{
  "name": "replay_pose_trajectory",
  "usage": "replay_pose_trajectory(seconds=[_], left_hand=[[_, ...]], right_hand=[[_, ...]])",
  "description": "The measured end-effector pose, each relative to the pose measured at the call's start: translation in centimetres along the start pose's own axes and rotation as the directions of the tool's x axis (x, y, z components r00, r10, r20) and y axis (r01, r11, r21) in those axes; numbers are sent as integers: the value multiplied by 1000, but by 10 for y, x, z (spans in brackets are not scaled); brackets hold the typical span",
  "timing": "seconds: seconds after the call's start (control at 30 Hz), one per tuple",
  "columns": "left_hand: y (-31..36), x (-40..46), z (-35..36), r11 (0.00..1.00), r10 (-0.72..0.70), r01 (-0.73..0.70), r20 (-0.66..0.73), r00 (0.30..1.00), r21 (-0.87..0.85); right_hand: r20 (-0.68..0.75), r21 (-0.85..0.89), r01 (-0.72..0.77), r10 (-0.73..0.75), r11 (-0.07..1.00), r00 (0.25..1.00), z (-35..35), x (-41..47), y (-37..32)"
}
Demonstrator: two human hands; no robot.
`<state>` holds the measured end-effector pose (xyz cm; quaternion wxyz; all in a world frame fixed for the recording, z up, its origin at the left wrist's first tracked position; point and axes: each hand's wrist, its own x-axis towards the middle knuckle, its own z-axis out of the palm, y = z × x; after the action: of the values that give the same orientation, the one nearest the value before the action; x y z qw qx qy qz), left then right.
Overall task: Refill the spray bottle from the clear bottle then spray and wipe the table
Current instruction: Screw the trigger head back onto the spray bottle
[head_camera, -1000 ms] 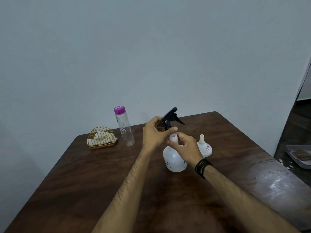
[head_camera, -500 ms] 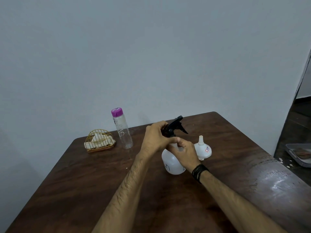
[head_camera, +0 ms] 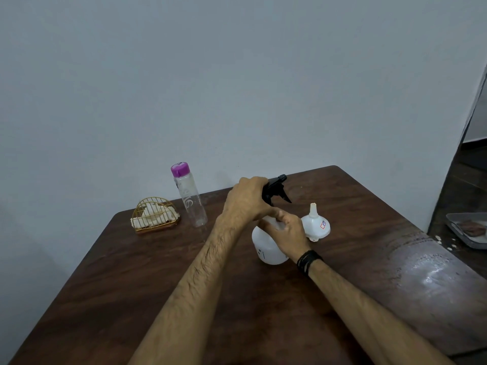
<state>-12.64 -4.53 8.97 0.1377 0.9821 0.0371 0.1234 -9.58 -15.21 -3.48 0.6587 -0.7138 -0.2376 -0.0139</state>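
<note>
I face a plain wall [head_camera: 237, 75], pale grey-blue and bare, evenly and dimly lit. Against it stands a dark brown wooden table [head_camera: 131, 299] with rounded far corners; its far edge seems to meet the wall, though I cannot tell if it touches. The grain runs toward me. On my right the tabletop carries a pale glossy sheen [head_camera: 429, 270] where light reflects off it. Past the right end of the wall is a dark opening [head_camera: 477, 122], with a dark floor [head_camera: 463, 180] beyond. Low on that floor lies a grey tray [head_camera: 456, 227], cut by the frame edge, with small white specks [head_camera: 445, 242] beside it.
</note>
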Motion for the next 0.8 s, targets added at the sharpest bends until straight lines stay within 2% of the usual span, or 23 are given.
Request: replay_pose_trajectory(seconds=[0.1,0.23,0.4,0.47,0.63,0.8], left_hand=[[0,0,-2,1000,16,-15,21,1000,-16],[5,-2,1,999,16,-17,11,1000,47],[1,2,-12,998,43,-53,214,976,41],[-1,2,-15,997,60,-69,233,971,28],[0,0,-6,1000,10,-7,124,992,-26],[7,-6,1,993,1,2,-26,1000,120]], right_hand=[[-3,5,-8,8,1000,1000,0,0,0],[-26,-18,-21,21,1000,999,0,3,7],[-27,-8,48,-48,999,998,1,0,4],[-29,0,67,-67,998,997,2,-2,3],[-33,-3,52,-53,999,998,2,-1,3],[-50,-41,-15,12,999,999,3,3,12]])
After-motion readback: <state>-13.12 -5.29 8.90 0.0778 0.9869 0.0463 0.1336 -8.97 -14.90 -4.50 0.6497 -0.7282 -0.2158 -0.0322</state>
